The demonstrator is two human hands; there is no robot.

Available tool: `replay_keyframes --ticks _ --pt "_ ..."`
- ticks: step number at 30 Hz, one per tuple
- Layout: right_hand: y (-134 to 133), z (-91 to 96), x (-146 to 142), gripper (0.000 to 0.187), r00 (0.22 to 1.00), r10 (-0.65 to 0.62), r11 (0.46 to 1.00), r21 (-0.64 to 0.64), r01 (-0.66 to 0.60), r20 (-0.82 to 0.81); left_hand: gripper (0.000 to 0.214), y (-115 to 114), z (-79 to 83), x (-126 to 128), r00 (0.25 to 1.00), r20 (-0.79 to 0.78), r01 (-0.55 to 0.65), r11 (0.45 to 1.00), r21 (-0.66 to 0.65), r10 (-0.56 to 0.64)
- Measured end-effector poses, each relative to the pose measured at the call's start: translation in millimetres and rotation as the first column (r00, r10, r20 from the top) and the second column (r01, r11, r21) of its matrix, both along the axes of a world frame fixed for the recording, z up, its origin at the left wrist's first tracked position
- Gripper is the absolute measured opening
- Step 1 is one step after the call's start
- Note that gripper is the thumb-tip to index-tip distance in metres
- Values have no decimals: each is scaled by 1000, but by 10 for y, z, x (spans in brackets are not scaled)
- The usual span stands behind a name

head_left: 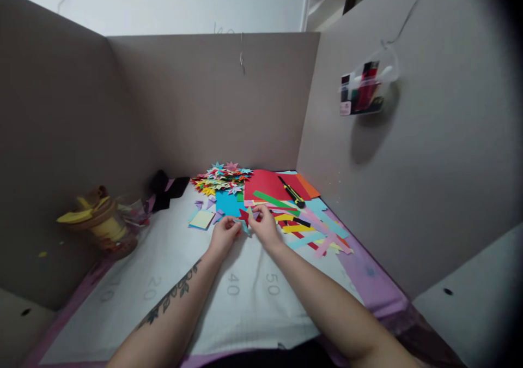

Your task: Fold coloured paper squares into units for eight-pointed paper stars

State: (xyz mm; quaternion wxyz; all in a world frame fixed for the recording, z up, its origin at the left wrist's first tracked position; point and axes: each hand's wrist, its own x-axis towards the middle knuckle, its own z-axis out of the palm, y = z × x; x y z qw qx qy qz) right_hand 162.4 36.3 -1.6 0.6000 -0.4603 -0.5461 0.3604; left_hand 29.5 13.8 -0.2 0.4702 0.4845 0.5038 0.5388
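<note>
My left hand (225, 234) pinches a small light blue folded paper piece (245, 227) at the middle of the mat. Close beside it, the fingertips of my right hand (266, 227) are closed on a pale yellow-green folded paper piece (250, 213). The two pieces are near each other; I cannot tell whether they are joined. Just behind them lies red folded paper (244, 216), partly hidden by my fingers. To the left of my left hand are a stack of square paper sheets (201, 219) and several small purple folded pieces (211, 203).
A heap of colourful paper stars (223, 180) lies at the back. Red sheets (263, 184), a utility knife (292, 192) and scattered paper strips (312, 231) lie right. A brown-and-yellow container (107, 225) stands left. Grey panels (212, 95) enclose the numbered white mat (249, 319).
</note>
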Motion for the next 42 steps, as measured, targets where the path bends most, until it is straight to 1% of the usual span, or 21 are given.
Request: replay_keyframes --ticks 7,12,18,24,28,31,34,38,42 --pt "-4 -2 10 21 999 37 999 -8 -37 5 33 17 -12 -17 998 59 -9 1000 23 7" --pt "31 -53 -14 21 995 92 995 -19 -93 -25 35 43 -31 -24 997 79 -8 1000 6 7" --pt "35 -87 -13 22 986 155 986 -53 -158 -55 37 37 7 -25 995 97 -22 999 -24 24" --pt "27 -88 -18 22 985 164 984 -68 -167 -58 35 -3 41 -24 995 68 -65 997 -42 68" --pt "24 -93 -21 21 986 162 984 -69 -165 -50 35 -5 23 -21 994 34 -100 994 -32 101" --pt "19 -97 -24 21 987 153 985 -69 -155 -38 35 1 2 -2 995 -3 -96 995 -20 96" --pt "8 -95 -28 21 991 135 988 -70 -136 -23 32 -6 9 23 994 -53 -90 996 27 92" --pt "0 -83 -23 23 993 121 989 -85 -121 -3 26 -32 71 17 981 -153 -92 982 162 117" --pt "5 -78 -4 24 992 127 987 -106 -125 15 11 -28 109 -46 953 -283 -32 965 260 108"
